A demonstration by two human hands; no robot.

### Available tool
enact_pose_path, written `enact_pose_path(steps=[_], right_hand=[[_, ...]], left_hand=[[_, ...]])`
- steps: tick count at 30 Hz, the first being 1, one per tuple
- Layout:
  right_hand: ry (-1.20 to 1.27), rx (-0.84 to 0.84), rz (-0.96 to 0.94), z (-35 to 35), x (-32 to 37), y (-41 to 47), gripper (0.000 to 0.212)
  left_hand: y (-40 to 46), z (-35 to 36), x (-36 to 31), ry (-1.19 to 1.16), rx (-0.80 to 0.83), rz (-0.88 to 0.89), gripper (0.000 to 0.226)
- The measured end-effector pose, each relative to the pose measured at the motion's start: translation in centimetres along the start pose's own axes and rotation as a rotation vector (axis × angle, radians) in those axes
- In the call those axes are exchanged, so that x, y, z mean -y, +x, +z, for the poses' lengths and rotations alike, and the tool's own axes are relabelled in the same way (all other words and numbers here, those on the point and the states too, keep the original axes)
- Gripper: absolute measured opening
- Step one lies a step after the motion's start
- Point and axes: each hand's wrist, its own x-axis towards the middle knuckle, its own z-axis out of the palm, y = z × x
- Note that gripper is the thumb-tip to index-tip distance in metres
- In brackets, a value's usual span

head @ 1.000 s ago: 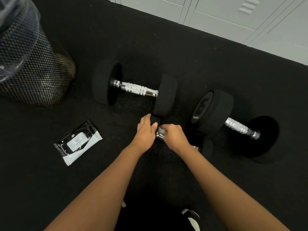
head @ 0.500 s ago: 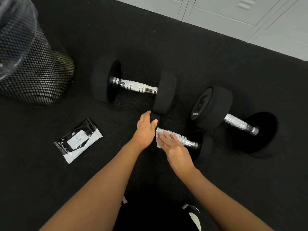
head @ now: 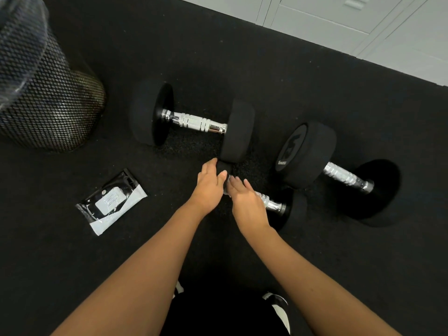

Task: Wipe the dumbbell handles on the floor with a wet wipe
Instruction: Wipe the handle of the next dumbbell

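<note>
Three black dumbbells with chrome handles lie on the dark floor. The small dumbbell's handle (head: 271,204) runs out to the right from under my right hand (head: 246,203). That hand lies over the handle with straight fingers and presses a white wet wipe (head: 227,193) onto it; only a sliver of the wipe shows. My left hand (head: 209,187) holds the small dumbbell's left head (head: 224,168) between fingers and thumb. A larger dumbbell (head: 194,122) lies just beyond, and another (head: 346,177) to the right.
A black and white wipes pack (head: 111,202) lies on the floor to the left. A mesh bin (head: 46,98) with a plastic liner stands at the far left. Grey locker doors (head: 339,18) line the back. My shoes (head: 278,306) show at the bottom.
My right hand has uncurled from gripping the handle and now lies flat over the wipe, which it covers almost fully. My left hand stays on the dumbbell's head.
</note>
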Motion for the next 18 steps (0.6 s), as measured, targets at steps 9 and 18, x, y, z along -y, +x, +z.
enact_pose_path(steps=[9, 18], right_hand=[[-0.080, -0.022, -0.055, 0.3, -1.0, -1.5, 0.071], [-0.024, -0.061, -0.033, -0.1, -2.1, -1.4, 0.068]], left_hand=[[0.0, 0.0, 0.1, 0.015, -0.007, 0.016, 0.052], [0.1, 0.1, 0.1, 0.045, -0.017, 0.034, 0.051]])
